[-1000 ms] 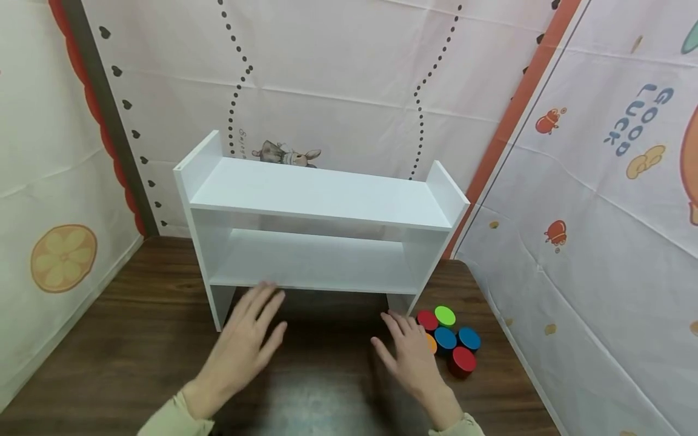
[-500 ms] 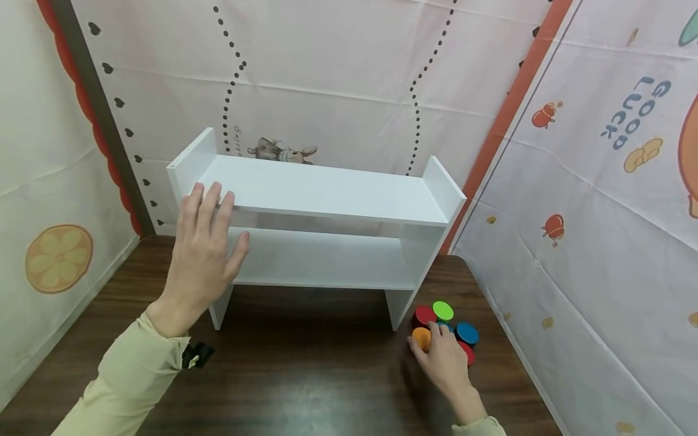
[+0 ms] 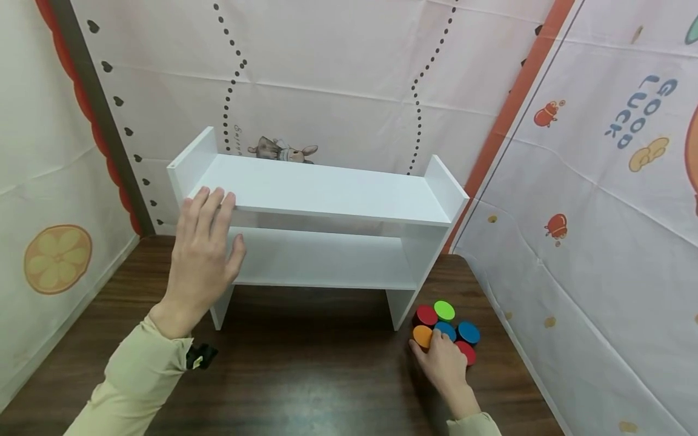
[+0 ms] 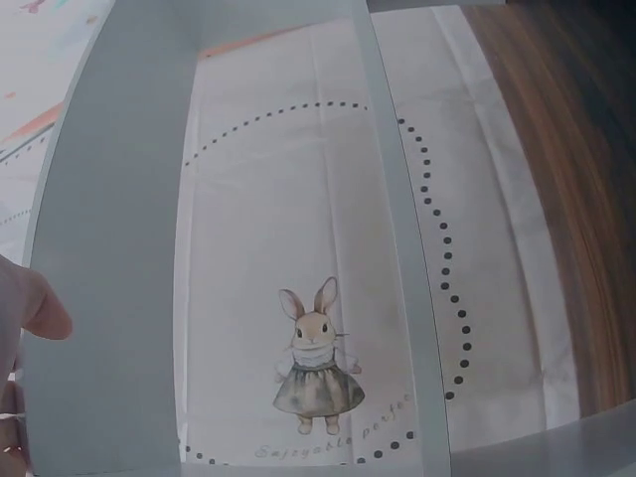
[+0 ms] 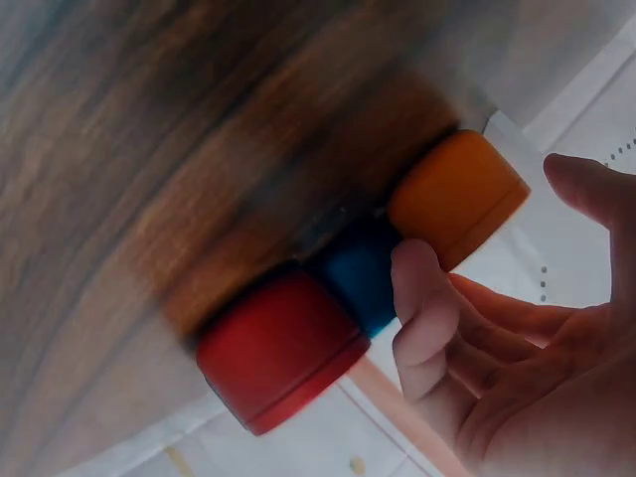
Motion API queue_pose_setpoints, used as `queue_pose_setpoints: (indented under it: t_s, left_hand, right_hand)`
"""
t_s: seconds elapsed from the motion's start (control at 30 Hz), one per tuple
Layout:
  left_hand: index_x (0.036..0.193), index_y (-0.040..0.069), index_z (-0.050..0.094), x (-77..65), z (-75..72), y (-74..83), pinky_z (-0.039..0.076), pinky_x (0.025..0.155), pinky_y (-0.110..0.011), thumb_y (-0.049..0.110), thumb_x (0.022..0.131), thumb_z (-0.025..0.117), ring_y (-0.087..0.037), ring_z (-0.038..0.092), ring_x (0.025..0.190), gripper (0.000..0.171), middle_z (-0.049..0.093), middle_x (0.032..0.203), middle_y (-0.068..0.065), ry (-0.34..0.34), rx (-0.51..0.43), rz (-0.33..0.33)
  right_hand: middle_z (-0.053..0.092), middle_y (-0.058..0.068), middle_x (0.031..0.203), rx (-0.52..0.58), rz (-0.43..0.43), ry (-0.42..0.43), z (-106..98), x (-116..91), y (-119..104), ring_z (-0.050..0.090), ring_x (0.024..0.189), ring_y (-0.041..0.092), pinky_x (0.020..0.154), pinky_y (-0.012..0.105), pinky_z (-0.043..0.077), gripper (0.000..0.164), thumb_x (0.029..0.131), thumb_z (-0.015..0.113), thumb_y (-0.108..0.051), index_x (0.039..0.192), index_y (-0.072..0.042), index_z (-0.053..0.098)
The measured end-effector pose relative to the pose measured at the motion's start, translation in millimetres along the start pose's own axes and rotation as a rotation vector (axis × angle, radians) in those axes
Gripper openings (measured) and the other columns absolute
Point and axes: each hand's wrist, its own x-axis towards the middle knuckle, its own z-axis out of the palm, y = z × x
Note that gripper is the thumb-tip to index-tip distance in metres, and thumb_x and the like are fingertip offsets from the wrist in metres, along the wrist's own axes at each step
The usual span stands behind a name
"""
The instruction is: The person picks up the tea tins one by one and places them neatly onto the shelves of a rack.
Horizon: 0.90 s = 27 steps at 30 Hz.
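Observation:
A white two-tier shelf stands on the dark wooden table. My left hand is at its left end, fingers straight across the upper board's front edge; whether they touch is hard to tell. My right hand reaches down to a group of short round cylinders. The orange cylinder lies between my thumb and bent fingers; in the right wrist view a small gap separates the thumb from it. Beside it are a blue cylinder, partly covered by my fingers, and a red cylinder.
Behind the orange one sit another red cylinder and a green cylinder; a second blue cylinder is to the right. Printed cloth hangs at the back and both sides. The wooden table extends in front of the shelf.
My left hand has risen from below the lower board to the upper board's left end. The right hand has moved right onto the cylinders, then stayed almost in place.

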Motion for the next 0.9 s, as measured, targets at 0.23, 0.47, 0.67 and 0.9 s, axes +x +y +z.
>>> queue_pose_setpoints:
  t_s: [0.23, 0.47, 0.67, 0.9]
  left_hand:
    - [0.143, -0.003, 0.040, -1.2, -0.5, -1.0, 0.019, 0.120, -0.056, 0.003, 0.078, 0.060, -0.042, 0.032, 0.140, 0.068, 0.043, 0.143, -0.027, 0.001, 0.011, 0.012]
    - [0.143, -0.003, 0.040, -0.5, 0.1, -1.0, 0.019, 0.120, -0.055, 0.001, 0.077, 0.061, -0.042, 0.032, 0.140, 0.070, 0.043, 0.143, -0.027, 0.003, 0.012, 0.014]
    - [0.142, -0.003, 0.040, -0.7, 0.5, -1.1, 0.019, 0.120, -0.055, 0.003, 0.079, 0.059, -0.042, 0.033, 0.139, 0.066, 0.043, 0.142, -0.027, -0.006, 0.020, 0.009]
    - [0.142, -0.003, 0.040, -0.6, 0.9, -1.2, 0.018, 0.121, -0.054, 0.007, 0.084, 0.053, -0.042, 0.032, 0.139, 0.061, 0.043, 0.143, -0.027, -0.008, 0.021, 0.002]
  right_hand:
    - [0.064, 0.021, 0.088, 0.025, 0.010, 0.018, 7.6, 6.6, 0.5, 0.059, 0.066, 0.030, 0.056, 0.046, 0.053, 0.063, 0.080, 0.069, -0.050, 0.107, 0.006, 0.057]
    - [0.064, 0.022, 0.099, 0.064, 0.023, -0.003, 11.4, 11.2, 1.7, 0.060, 0.071, 0.031, 0.062, 0.048, 0.056, 0.064, 0.080, 0.072, -0.045, 0.118, 0.004, 0.056]
    - [0.065, 0.021, 0.103, 0.094, 0.018, -0.008, 11.9, 11.3, 3.8, 0.060, 0.073, 0.028, 0.067, 0.048, 0.056, 0.063, 0.079, 0.074, -0.043, 0.119, 0.002, 0.057]
    - [0.065, 0.020, 0.110, 0.124, 0.002, 0.001, 4.2, 8.5, 5.6, 0.060, 0.076, 0.028, 0.068, 0.046, 0.056, 0.067, 0.079, 0.072, -0.047, 0.122, 0.002, 0.057]
